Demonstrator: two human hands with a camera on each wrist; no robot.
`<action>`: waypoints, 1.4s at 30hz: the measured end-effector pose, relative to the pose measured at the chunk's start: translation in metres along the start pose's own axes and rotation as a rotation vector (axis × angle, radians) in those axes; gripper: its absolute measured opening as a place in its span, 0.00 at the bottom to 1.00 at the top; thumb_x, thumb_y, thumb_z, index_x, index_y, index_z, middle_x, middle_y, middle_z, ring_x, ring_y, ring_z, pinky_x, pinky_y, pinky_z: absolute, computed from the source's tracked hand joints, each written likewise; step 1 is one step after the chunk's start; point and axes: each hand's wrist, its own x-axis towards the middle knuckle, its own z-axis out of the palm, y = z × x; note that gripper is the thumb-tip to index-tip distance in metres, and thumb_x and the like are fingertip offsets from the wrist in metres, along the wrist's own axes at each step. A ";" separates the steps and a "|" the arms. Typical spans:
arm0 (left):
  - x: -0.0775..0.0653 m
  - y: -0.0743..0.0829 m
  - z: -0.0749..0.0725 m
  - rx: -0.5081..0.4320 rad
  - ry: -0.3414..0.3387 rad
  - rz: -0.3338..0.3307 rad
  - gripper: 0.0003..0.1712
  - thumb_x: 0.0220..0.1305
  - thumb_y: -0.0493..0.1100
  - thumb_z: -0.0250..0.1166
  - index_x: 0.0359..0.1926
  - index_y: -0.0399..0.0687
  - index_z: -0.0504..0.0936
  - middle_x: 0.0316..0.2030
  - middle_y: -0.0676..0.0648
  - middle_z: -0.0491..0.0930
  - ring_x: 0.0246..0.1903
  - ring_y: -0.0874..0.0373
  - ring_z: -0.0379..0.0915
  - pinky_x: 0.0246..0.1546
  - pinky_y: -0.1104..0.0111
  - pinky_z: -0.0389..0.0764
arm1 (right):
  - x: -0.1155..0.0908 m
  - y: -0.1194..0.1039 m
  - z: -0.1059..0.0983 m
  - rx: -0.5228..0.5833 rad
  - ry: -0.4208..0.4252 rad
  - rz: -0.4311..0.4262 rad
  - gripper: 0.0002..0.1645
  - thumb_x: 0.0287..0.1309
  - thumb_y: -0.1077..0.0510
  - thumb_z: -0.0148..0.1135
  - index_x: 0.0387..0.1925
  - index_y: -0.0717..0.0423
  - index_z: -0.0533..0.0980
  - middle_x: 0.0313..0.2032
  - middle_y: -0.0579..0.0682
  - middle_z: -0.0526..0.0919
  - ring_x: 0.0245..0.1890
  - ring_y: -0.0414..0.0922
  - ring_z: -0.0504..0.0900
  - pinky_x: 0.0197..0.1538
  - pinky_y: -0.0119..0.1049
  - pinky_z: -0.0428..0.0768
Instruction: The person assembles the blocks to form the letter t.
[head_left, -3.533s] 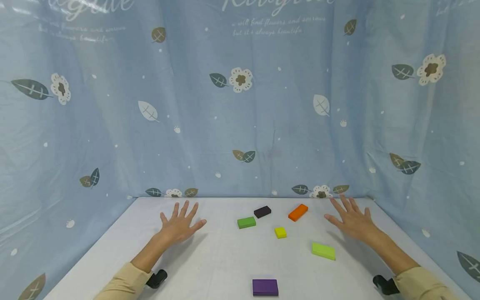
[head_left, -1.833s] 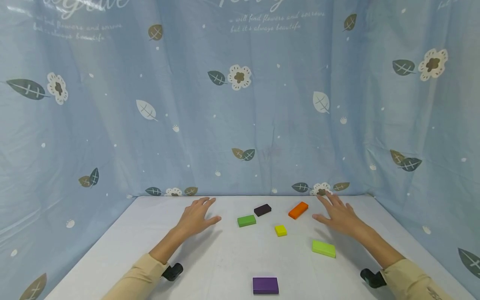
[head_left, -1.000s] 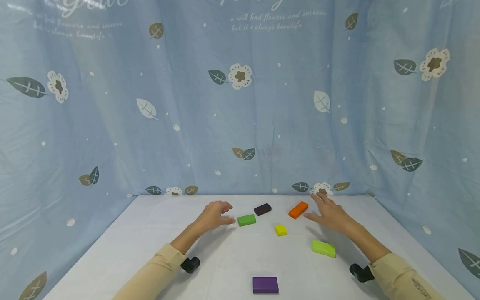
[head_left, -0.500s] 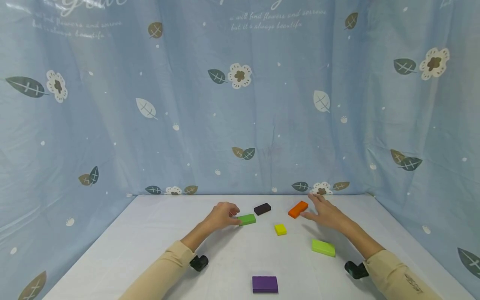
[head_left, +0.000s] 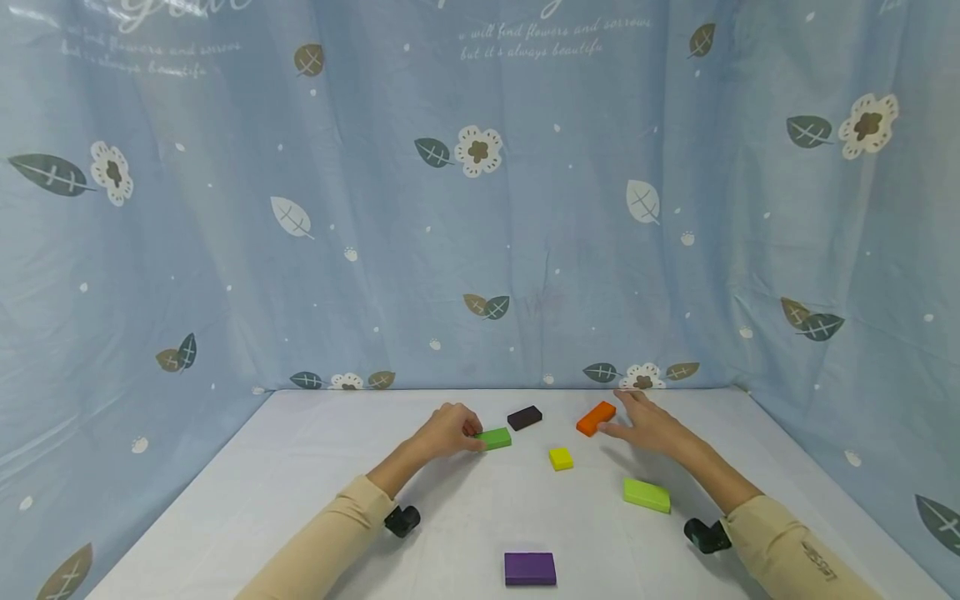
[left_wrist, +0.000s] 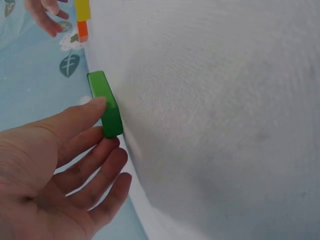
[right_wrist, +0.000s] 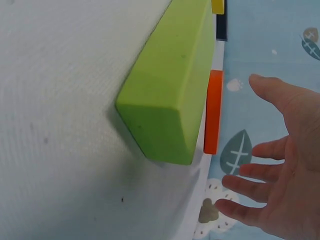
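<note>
My left hand (head_left: 450,431) is at the left end of a green block (head_left: 496,438). In the left wrist view the thumb lies over the block's near end and the index finger is behind it, pinching it; the other fingers are loosely bent. My right hand (head_left: 651,425) is spread with nothing in it, its thumb close to an orange block (head_left: 596,418). In the right wrist view that hand (right_wrist: 280,165) shows relaxed fingers, apart from the orange block (right_wrist: 213,112). A black block (head_left: 524,417) lies just behind the green one.
A small yellow block (head_left: 561,458) lies mid-table, a lime-green block (head_left: 647,495) in front of the right hand, and a purple block (head_left: 530,568) near the front. The white table (head_left: 450,533) ends at a blue patterned curtain (head_left: 547,250).
Both hands have moved inward from the sides. The left hand has gone from spread fingers to pinching the green block's left end; the right hand has come nearer the orange block. The blocks lie where they were.
</note>
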 end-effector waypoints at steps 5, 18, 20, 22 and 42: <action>0.001 0.002 -0.001 0.023 -0.013 0.023 0.13 0.51 0.39 0.76 0.37 0.37 0.88 0.34 0.44 0.88 0.34 0.59 0.81 0.37 0.68 0.82 | 0.000 -0.002 0.000 0.006 -0.007 0.012 0.52 0.61 0.36 0.60 0.71 0.70 0.57 0.70 0.75 0.56 0.67 0.72 0.62 0.61 0.70 0.66; 0.002 0.008 -0.003 0.069 -0.045 0.035 0.11 0.51 0.36 0.75 0.37 0.36 0.88 0.33 0.44 0.87 0.33 0.59 0.79 0.38 0.65 0.81 | 0.002 -0.002 0.000 0.014 -0.016 0.023 0.53 0.61 0.35 0.59 0.70 0.72 0.57 0.70 0.76 0.55 0.67 0.72 0.61 0.62 0.70 0.65; 0.002 0.008 -0.003 0.064 -0.045 0.035 0.11 0.51 0.36 0.75 0.37 0.36 0.87 0.34 0.43 0.87 0.34 0.58 0.80 0.38 0.63 0.82 | 0.002 -0.003 0.000 0.015 -0.017 0.024 0.53 0.61 0.35 0.59 0.70 0.72 0.57 0.70 0.76 0.55 0.67 0.72 0.61 0.62 0.70 0.65; 0.002 0.007 -0.003 0.058 -0.044 0.035 0.11 0.51 0.36 0.75 0.37 0.36 0.87 0.34 0.43 0.87 0.35 0.57 0.81 0.39 0.62 0.82 | 0.003 -0.002 0.000 0.016 -0.020 0.029 0.54 0.61 0.34 0.59 0.70 0.72 0.57 0.69 0.77 0.55 0.66 0.73 0.62 0.61 0.70 0.66; 0.002 0.003 -0.002 0.055 -0.075 0.045 0.14 0.53 0.38 0.75 0.40 0.35 0.86 0.37 0.42 0.86 0.37 0.56 0.81 0.41 0.65 0.82 | 0.020 0.002 0.004 0.046 -0.026 0.104 0.52 0.59 0.37 0.63 0.66 0.76 0.61 0.65 0.77 0.63 0.64 0.72 0.65 0.61 0.66 0.70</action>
